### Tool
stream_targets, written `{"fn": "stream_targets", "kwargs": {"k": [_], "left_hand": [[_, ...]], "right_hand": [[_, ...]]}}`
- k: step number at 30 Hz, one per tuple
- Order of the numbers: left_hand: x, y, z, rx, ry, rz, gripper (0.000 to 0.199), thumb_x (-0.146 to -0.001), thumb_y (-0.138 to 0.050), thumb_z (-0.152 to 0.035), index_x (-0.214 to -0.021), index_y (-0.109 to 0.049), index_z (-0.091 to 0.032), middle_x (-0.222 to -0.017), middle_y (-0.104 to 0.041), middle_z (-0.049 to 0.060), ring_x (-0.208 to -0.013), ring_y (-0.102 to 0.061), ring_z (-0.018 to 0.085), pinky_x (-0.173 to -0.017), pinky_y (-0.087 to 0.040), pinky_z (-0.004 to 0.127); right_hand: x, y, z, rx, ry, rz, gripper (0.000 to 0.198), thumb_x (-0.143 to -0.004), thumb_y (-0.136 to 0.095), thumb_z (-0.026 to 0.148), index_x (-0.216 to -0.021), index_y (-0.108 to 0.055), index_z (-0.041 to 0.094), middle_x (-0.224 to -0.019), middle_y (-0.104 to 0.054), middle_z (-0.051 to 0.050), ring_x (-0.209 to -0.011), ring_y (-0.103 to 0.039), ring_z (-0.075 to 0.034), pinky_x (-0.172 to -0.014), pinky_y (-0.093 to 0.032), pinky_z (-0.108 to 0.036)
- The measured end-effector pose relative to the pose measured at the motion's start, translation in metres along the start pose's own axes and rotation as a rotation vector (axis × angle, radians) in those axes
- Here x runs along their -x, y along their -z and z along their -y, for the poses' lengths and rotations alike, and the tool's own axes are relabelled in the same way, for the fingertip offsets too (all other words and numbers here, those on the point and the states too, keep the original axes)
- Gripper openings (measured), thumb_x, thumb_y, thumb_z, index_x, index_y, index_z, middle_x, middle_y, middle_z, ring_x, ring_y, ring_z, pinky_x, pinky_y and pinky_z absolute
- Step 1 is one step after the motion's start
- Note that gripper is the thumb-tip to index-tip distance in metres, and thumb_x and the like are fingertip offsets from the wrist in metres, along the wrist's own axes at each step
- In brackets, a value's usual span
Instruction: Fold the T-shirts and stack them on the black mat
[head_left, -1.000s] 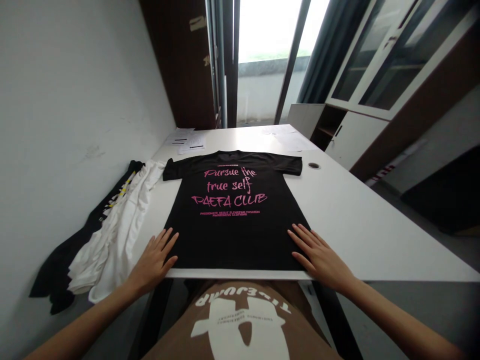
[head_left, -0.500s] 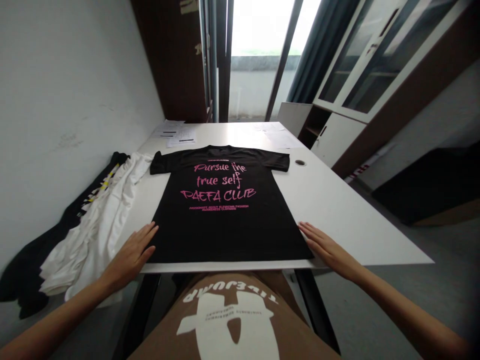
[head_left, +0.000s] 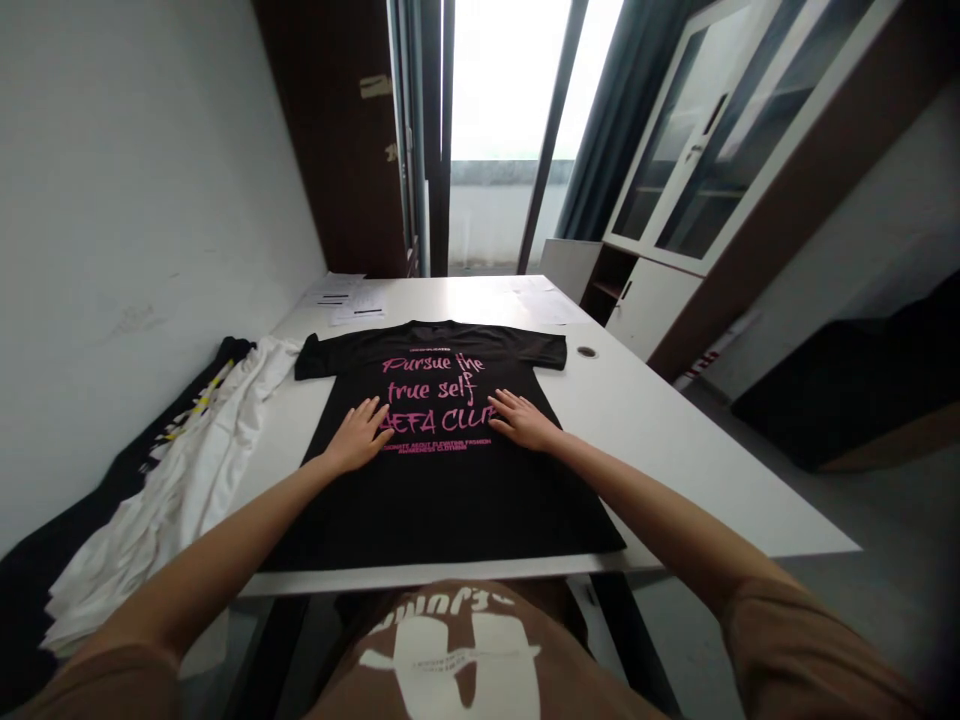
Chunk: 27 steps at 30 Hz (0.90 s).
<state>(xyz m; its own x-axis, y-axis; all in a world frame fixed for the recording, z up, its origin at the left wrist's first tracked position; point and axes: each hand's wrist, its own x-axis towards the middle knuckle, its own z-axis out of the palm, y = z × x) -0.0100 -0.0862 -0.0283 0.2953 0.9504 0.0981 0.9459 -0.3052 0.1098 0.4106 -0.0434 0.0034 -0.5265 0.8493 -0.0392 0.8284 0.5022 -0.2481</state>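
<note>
A black T-shirt [head_left: 442,505] with pink lettering lies spread flat on the white table [head_left: 690,480], its collar at the far side and its hem near the front edge. Over the left end of the lettering is my left hand [head_left: 361,434], fingers stretched out and holding nothing. My right hand [head_left: 523,420] is at the right end of the same line of print, also flat with its fingers extended. Both hands cover parts of the letters. Whether the palms press on the cloth or hover just over it, I cannot tell.
White and black garments [head_left: 180,470] hang in a heap over the table's left edge. Paper sheets [head_left: 358,300] lie at the far left corner, more papers [head_left: 536,295] at the far right. A round cable hole [head_left: 587,352] is right of the shirt. A cabinet [head_left: 652,300] stands beyond.
Both hands have moved inward and away from me, from the shirt's lower side edges onto its printed middle. The view has tilted up slightly. The shirt stays spread out.
</note>
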Motion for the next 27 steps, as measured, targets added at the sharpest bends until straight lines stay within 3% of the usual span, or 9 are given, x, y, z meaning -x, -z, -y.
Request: {"fn": "stream_targets", "kwargs": {"k": [8, 14, 19, 23, 27], "left_hand": [[-0.119, -0.009, -0.024, 0.046, -0.003, 0.028, 0.069, -0.103, -0.035, -0.058, -0.160, -0.035, -0.018, -0.169, -0.022, 0.015, -0.156, -0.016, 0.034, -0.123, -0.016, 0.054], [-0.180, -0.032, -0.044, 0.064, 0.024, 0.030, 0.068, -0.104, -0.034, -0.053, -0.160, -0.033, -0.016, -0.169, -0.022, 0.016, -0.156, -0.016, 0.035, -0.123, -0.013, 0.055], [-0.202, -0.037, -0.015, 0.066, 0.097, 0.026, 0.070, -0.101, -0.032, -0.060, -0.160, -0.035, -0.022, -0.168, -0.025, 0.015, -0.156, -0.019, 0.035, -0.122, -0.014, 0.057], [-0.206, -0.036, 0.024, 0.051, 0.245, 0.016, 0.072, -0.101, -0.027, -0.062, -0.160, -0.035, -0.020, -0.168, -0.024, 0.018, -0.155, -0.020, 0.038, -0.121, -0.015, 0.062], [-0.207, -0.038, 0.046, 0.029, 0.323, 0.016, 0.075, -0.100, -0.026, -0.065, -0.161, -0.033, -0.022, -0.169, -0.021, 0.015, -0.156, -0.017, 0.038, -0.122, -0.014, 0.060]], "right_hand": [[-0.133, 0.002, 0.035, 0.038, 0.030, -0.026, 0.074, -0.104, -0.035, 0.063, -0.162, -0.032, 0.017, -0.170, -0.019, -0.011, -0.156, -0.016, -0.031, -0.125, -0.011, -0.046], [-0.184, -0.003, 0.053, 0.012, -0.017, -0.019, 0.071, -0.106, -0.027, 0.061, -0.162, -0.030, 0.019, -0.170, -0.020, -0.010, -0.156, -0.016, -0.029, -0.125, -0.010, -0.045], [-0.195, -0.004, 0.018, 0.000, -0.142, -0.020, 0.075, -0.104, -0.025, 0.067, -0.163, -0.029, 0.021, -0.171, -0.015, -0.010, -0.157, -0.011, -0.030, -0.124, -0.008, -0.047], [-0.201, -0.002, -0.022, 0.000, -0.228, -0.026, 0.077, -0.103, -0.023, 0.070, -0.164, -0.026, 0.024, -0.172, -0.012, -0.010, -0.157, -0.008, -0.030, -0.124, -0.005, -0.050], [-0.208, -0.002, -0.046, 0.006, -0.304, -0.029, 0.079, -0.101, -0.024, 0.073, -0.164, -0.025, 0.026, -0.172, -0.009, -0.008, -0.157, -0.003, -0.032, -0.123, 0.001, -0.055]]}}
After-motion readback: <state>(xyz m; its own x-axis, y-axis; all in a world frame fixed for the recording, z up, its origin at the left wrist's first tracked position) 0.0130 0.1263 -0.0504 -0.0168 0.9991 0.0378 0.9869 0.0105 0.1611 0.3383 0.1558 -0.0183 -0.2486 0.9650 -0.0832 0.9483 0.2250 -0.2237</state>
